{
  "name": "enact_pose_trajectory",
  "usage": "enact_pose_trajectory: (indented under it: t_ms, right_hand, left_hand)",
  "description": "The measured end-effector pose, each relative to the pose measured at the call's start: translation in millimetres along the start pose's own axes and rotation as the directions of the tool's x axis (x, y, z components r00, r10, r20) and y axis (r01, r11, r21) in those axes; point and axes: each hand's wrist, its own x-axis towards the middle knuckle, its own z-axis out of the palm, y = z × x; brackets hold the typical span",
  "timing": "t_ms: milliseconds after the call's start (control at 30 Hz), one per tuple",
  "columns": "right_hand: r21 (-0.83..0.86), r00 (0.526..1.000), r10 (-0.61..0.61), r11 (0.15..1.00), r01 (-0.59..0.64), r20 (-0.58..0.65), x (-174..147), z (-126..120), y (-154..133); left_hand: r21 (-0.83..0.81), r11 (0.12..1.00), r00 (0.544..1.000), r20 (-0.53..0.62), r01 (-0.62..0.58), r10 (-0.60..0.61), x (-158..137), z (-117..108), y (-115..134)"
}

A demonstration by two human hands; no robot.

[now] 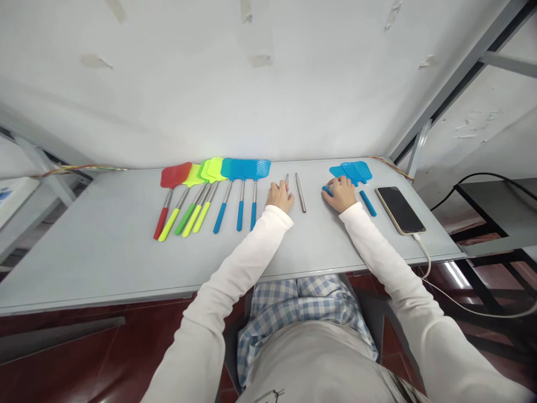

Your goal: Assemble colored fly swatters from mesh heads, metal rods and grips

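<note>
My left hand [280, 196] rests on the table with its fingers bent around a slim metal rod [287, 178], whose tip shows past the fingertips. Just right of it lies a second metal rod [301, 193], untouched. The fingers of my right hand [344, 195] are curled on a blue handle grip [326, 191], most of which they cover. Behind that hand are blue fly swatter heads [356, 172], overlapping one another. Another blue handle grip [368, 203] lies loose to the right of the hand.
Assembled fly swatters lie in a row on the left: a red one [176, 176], several yellow and green ones [205, 216], and blue ones [240, 215]. A phone [400, 209] with a white cable [423, 252] lies at the right. A wall [268, 112] stands behind the grey table [126, 263].
</note>
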Motion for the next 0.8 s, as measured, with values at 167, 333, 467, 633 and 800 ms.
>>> enact_pose_trajectory:
  t_ms: [167, 333, 467, 633, 800]
  right_hand:
    - [0.036, 1.0, 0.011, 0.999, -0.01, -0.02, 2, 5, 3]
    - [0.274, 0.976, -0.18, 0.939, 0.208, -0.124, 2, 6, -11]
    - [0.311, 0.947, -0.292, 0.895, 0.319, -0.13, -4, 2, -23]
    - [0.272, 0.942, -0.32, 0.902, 0.336, -0.101, -8, -1, -27]
    - [0.246, 0.944, -0.319, 0.911, 0.331, -0.087, -7, -1, -26]
  left_hand:
    - [-0.222, 0.974, 0.997, -0.039, 0.051, -0.061, 7, -2, -7]
    - [-0.798, 0.531, 0.947, 0.15, 0.286, -0.285, 15, 2, -5]
    - [-0.96, 0.123, 0.94, 0.211, 0.251, -0.268, 17, 5, -1]
    - [-0.993, -0.021, 0.963, 0.12, 0.118, -0.24, 14, 3, -1]
    - [-0.997, -0.062, 0.966, 0.068, 0.054, -0.25, 12, 1, -1]
